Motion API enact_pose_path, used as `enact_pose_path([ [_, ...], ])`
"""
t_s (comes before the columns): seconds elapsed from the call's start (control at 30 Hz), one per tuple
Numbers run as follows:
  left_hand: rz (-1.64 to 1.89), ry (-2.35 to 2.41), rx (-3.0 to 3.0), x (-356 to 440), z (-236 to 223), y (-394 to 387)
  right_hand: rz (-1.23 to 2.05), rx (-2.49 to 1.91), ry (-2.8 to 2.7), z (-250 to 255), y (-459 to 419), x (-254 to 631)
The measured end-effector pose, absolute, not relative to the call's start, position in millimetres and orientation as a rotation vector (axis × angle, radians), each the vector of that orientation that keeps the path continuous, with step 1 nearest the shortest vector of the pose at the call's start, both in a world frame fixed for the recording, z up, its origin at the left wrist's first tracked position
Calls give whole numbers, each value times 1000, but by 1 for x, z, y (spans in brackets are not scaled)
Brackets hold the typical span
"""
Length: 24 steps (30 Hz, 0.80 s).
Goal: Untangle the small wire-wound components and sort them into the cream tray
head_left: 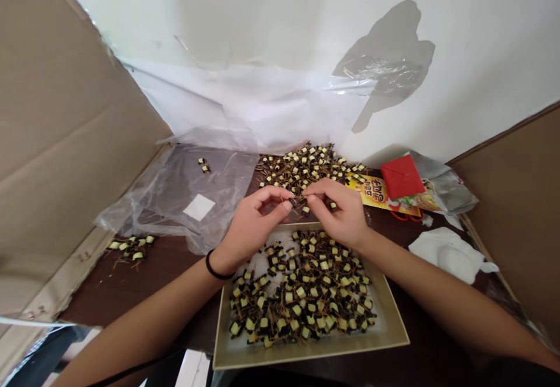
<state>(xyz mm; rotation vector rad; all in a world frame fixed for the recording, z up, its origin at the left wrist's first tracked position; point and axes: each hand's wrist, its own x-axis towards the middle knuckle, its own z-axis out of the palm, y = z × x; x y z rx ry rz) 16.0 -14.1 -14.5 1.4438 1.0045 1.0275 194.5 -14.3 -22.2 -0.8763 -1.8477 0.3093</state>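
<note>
Between my two hands, just above the far rim of a shallow tan tray [389,317], is a small wire-wound coil [293,202] with thin copper leads. My left hand [256,221], with a black band at the wrist, is closed, pinching this coil between thumb and forefinger. My right hand [343,215] is closed too, its fingertips pinched at a thin lead beside the coil. Many like coils [306,299], black with yellow tape wraps, fill the tray below. Behind my fingers lies a loose pile of more coils [306,165].
Clear plastic sheeting [175,183] with a white square [199,207] lies left. A small coil cluster [131,247] sits near the left cardboard wall [65,113]. To the right are a yellow snack packet [367,189], a red envelope [400,177] and crumpled white tissue [450,253].
</note>
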Motion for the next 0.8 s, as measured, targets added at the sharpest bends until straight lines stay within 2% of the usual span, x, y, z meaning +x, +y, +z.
enact_pose_path([
  [0.2, 1060, 1022, 1360, 18, -16, -14, 213, -750, -1898, -24, -11, 193],
  [0.53, 998, 973, 1334, 15, -16, -10, 220, -835, -1910, -27, -7, 193],
  [0.8, 775, 782, 1019, 20, -14, 23, 496, -1027, -1734, -29, 2, 196],
])
